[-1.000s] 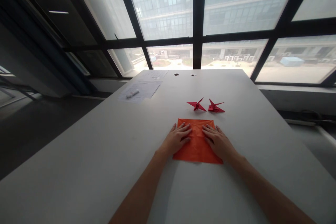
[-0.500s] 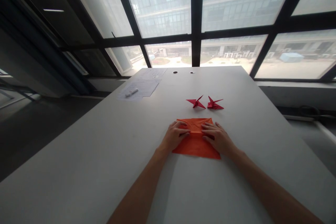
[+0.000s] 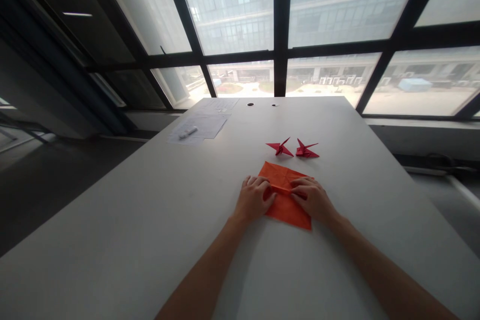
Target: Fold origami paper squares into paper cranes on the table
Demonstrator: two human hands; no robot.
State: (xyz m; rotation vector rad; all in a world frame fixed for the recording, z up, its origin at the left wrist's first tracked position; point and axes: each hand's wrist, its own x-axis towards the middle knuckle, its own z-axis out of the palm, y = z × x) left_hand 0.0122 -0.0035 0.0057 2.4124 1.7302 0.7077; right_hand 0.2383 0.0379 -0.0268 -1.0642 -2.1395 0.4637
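An orange sheet of origami paper (image 3: 287,210) lies on the white table in front of me, turned slightly askew. Crease lines cross it, and a raised ridge runs across its middle between my hands. My left hand (image 3: 254,197) is closed, its thumb and fingers pinching the ridge at the left. At the right end of that ridge, my right hand (image 3: 311,197) pinches the paper too. The sheet's side edges are partly hidden under both hands. Just beyond it stand two folded red paper cranes, the left crane (image 3: 279,147) and the right crane (image 3: 306,149).
White printed papers (image 3: 210,126) lie at the table's far left, with a white tube-like object (image 3: 188,133) on top. Two round holes pierce the white table (image 3: 150,220) near its far edge. Large dark-framed windows (image 3: 281,25) rise behind it.
Both hands have gone from lying flat on the orange paper to pinching a ridge across it. The sheet has turned a little clockwise. The cranes stay where they were.
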